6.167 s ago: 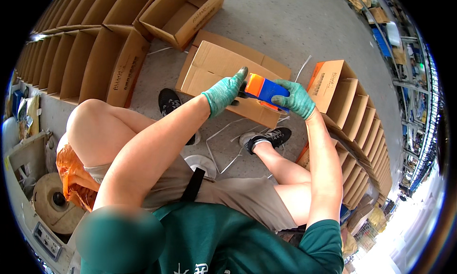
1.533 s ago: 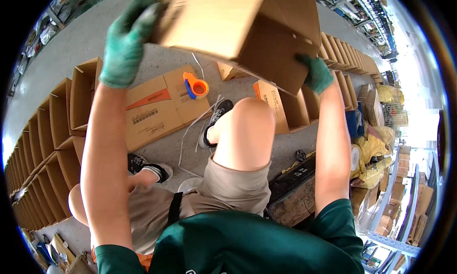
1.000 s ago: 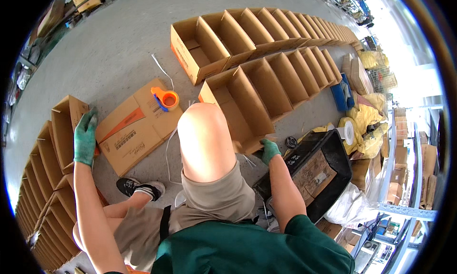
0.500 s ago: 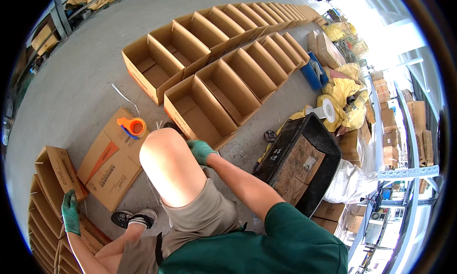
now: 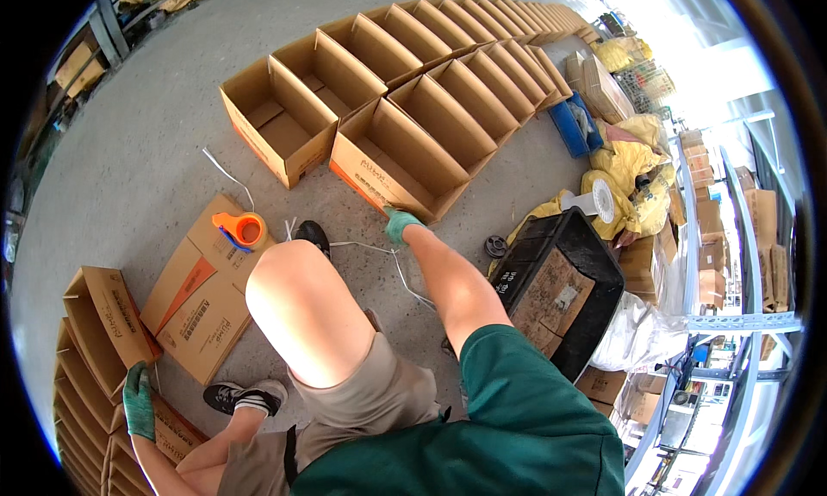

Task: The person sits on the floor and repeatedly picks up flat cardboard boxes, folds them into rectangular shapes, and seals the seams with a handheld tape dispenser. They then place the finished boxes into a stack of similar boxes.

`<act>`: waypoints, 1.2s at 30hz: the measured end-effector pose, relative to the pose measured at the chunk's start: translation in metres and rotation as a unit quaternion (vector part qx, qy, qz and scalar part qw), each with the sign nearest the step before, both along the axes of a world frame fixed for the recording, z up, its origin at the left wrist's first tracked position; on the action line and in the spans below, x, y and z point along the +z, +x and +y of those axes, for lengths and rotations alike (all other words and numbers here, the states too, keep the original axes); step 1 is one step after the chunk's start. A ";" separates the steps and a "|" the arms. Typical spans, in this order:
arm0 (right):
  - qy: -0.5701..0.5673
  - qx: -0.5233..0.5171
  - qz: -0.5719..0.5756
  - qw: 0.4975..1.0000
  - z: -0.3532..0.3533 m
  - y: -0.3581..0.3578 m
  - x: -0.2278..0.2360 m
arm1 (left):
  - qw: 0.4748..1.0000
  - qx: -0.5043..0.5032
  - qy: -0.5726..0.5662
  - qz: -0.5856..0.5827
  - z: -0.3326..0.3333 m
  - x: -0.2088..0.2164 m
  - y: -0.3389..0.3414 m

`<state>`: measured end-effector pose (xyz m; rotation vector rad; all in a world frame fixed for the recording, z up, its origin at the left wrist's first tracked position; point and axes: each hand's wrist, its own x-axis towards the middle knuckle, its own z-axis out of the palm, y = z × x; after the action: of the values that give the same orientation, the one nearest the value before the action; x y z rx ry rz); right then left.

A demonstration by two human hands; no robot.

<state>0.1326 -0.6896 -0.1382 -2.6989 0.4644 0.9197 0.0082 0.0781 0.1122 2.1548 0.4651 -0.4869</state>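
My right hand [image 5: 401, 226], in a green glove, reaches forward and presses against the lower front of an open cardboard box [image 5: 366, 180]. This box is the nearest of the right-hand row, and its fingers' contact with it is partly hidden. My left hand [image 5: 138, 401], also gloved in green, lies with outstretched fingers beside the open boxes at the left, close to a cardboard box [image 5: 121, 319] with its top open. Between my hands, a flattened carton [image 5: 202, 302] lies on the floor. An orange tape dispenser [image 5: 241, 230] with a blue part rests on it.
Another row of open boxes [image 5: 280, 121] curves away at the far left of the first. A black tub [image 5: 508, 272] stands at my right, with a blue crate [image 5: 573, 127] and yellow sacks [image 5: 633, 160] beyond. White strapping [image 5: 398, 268] lies on the floor near my foot.
My right hand has moved forward and right, and the right-hand row of boxes has slid away from me with it. My left hand has lowered slightly beside the left boxes.
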 end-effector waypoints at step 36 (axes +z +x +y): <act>-0.061 0.377 -0.020 0.924 0.384 0.083 0.050 | 0.924 0.364 0.022 0.115 0.005 -0.248 0.011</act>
<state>0.2158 -0.3057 -0.0882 -3.0326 -0.6049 1.0139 0.0193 0.0827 -0.1355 1.7912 1.3493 -0.2973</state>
